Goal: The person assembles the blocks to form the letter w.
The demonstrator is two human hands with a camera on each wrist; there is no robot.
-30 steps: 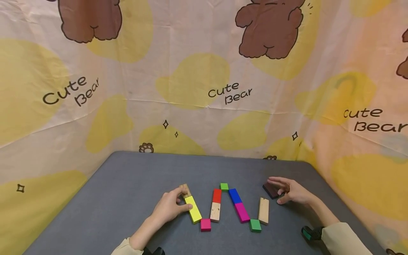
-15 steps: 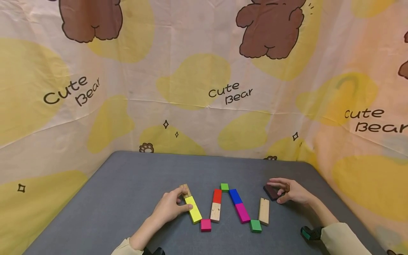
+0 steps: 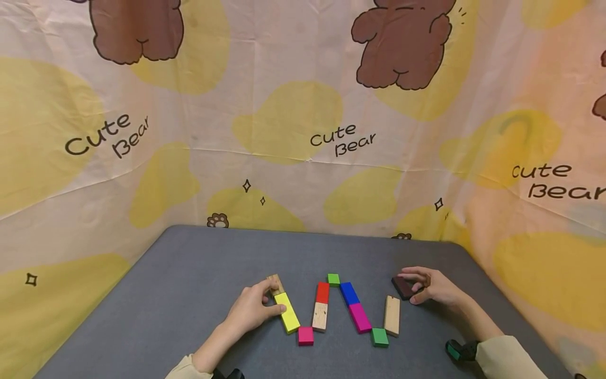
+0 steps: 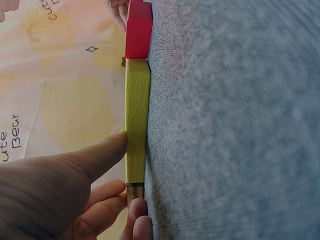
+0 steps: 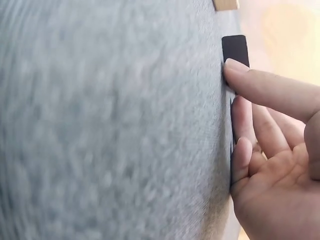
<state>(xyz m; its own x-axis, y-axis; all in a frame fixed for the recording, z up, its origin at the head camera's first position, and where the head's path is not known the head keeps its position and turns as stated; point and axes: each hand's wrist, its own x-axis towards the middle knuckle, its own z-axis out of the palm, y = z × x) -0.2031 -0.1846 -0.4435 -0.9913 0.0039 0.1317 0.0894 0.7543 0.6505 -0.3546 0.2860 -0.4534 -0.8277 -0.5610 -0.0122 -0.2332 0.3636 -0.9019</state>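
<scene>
Flat wooden blocks lie on the grey table in a zigzag. At its left end my left hand lays its thumb on the yellow block and curls its fingers around the plain wooden block behind it, as the left wrist view also shows. My right hand holds a dark brown block between thumb and fingers, at the back right. That block lies on the table at a slant, beside the far end of a light wooden block. The hand partly covers the dark block.
Between the hands lie a pink block, a speckled wooden block, a red block, a light green block, a blue block, a magenta block and a green block. A bear-print cloth surrounds the table.
</scene>
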